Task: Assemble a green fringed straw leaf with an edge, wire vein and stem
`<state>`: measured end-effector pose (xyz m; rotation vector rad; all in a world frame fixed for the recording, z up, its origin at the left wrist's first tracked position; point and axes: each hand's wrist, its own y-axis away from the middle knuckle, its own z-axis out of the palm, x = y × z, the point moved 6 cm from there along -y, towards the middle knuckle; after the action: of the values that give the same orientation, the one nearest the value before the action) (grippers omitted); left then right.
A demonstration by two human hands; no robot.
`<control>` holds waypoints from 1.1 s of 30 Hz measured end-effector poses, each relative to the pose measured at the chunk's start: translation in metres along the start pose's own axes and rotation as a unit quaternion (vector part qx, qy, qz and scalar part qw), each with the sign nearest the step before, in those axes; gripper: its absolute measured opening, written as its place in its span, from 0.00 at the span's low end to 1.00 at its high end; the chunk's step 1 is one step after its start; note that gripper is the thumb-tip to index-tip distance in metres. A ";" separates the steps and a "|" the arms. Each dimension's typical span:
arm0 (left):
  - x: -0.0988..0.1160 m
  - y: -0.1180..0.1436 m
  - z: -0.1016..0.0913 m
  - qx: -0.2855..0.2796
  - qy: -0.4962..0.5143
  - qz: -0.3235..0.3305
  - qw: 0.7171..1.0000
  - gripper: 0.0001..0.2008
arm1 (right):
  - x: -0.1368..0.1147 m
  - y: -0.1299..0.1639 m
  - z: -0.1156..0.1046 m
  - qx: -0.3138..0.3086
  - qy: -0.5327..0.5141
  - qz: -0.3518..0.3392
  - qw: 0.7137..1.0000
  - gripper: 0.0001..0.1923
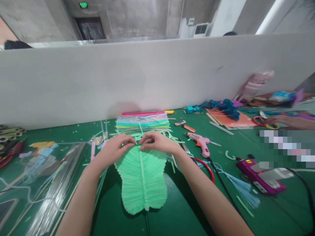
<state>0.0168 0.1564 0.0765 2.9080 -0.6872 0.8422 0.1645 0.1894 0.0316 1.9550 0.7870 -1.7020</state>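
Spreading across the green table [187, 209], a pale green fringed paper leaf [142, 183] lies flat; left hand [115, 149] and right hand [157, 141] pinch its far tip, fingertips narrowed, steadying it, pink glue gun [200, 144] within reach.

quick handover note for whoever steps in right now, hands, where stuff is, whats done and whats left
Left hand and right hand: both pinching the far end of the green fringed leaf, fingertips meeting at its midrib.
Leaf lies flat on the green table, between the forearms.
Stack of coloured straws just beyond the hands; pink glue gun to the right, untouched.
Done: leaf looks fringed on both sides along its length.
Left: likely finishing the far tip; hard to tell more.
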 end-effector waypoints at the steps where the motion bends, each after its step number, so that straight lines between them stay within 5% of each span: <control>1: -0.001 0.001 -0.002 -0.001 0.005 -0.001 1.000 0.13 | -0.002 0.000 0.000 0.003 -0.001 -0.003 1.000 0.17; 19: -0.009 0.006 -0.006 -0.007 0.029 -0.038 0.999 0.12 | -0.009 0.001 0.008 0.000 0.080 -0.020 0.997 0.15; 27: -0.006 0.029 -0.049 0.138 -0.036 -0.084 0.986 0.14 | -0.015 0.013 -0.032 0.050 0.174 -0.022 0.983 0.16; 30: 0.011 0.042 -0.048 0.071 0.031 -0.105 0.991 0.14 | -0.024 0.023 -0.058 0.136 0.170 -0.042 0.975 0.16; 33: 0.037 0.046 -0.024 -0.085 0.052 -0.075 0.992 0.12 | -0.036 0.032 -0.074 0.222 0.138 -0.077 0.962 0.15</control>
<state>0.0134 0.1032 0.1123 2.7031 -0.4988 0.8655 0.2376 0.2084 0.0769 2.5362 0.7083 -1.8427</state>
